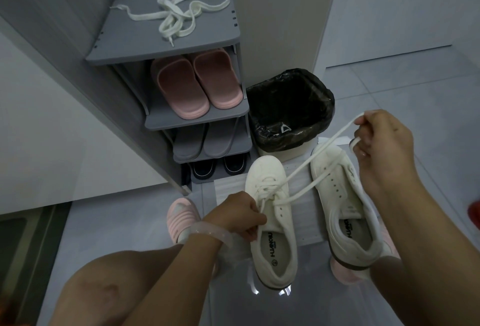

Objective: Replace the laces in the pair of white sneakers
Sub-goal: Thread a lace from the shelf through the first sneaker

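Observation:
Two white sneakers stand on a pale sheet on the floor. The left sneaker (pixel 270 177) has a white lace (pixel 306 167) threaded through its front eyelets. My left hand (pixel 239 215) grips that sneaker's side and pinches one lace end at the eyelets. My right hand (pixel 381 138) is raised to the right and pinches the lace's other part, pulled taut up from the shoe. The right sneaker (pixel 345 201) has bare eyelets and no lace. A loose pile of white laces (pixel 179 10) lies on top of the grey shoe rack (pixel 145 53).
The rack holds pink slippers (pixel 194 87), grey slippers (pixel 205 141) and black shoes (pixel 220 166). A bin with a black bag (pixel 291 110) stands behind the sneakers. My foot in a pink slipper (pixel 181 218) is left of the sneakers. A grey cabinet wall runs along the left.

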The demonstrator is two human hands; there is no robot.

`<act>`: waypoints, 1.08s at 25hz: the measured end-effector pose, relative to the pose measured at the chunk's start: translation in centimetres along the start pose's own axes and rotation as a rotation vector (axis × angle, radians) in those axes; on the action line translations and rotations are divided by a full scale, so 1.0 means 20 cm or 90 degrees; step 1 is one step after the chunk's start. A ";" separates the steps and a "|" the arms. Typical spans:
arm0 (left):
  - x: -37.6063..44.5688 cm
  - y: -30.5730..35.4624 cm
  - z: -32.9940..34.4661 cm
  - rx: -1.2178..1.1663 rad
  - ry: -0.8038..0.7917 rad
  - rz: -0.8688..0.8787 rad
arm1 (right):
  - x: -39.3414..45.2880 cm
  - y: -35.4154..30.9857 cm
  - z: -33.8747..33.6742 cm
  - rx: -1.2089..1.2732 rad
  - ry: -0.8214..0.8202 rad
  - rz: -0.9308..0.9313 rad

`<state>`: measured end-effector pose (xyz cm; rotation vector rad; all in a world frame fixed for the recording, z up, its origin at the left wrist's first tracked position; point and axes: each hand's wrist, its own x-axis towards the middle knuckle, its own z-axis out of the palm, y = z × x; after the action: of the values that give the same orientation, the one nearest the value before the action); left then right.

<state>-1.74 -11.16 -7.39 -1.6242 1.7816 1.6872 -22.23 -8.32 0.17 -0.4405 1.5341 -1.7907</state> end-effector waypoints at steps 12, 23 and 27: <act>0.01 0.14 0.14 0.295 0.211 0.281 | 0.00 -0.03 -0.01 -0.056 -0.155 -0.032; 0.06 0.20 0.25 0.324 0.257 0.217 | -0.02 -0.04 -0.01 -0.119 -0.208 -0.030; -0.17 0.30 -0.11 -0.004 0.229 0.184 | 0.00 -0.03 -0.03 -0.152 -0.116 0.010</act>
<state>-3.93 -12.62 -0.71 -1.8411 2.2778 1.5848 -22.84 -7.94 0.67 -0.6858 1.6205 -1.5160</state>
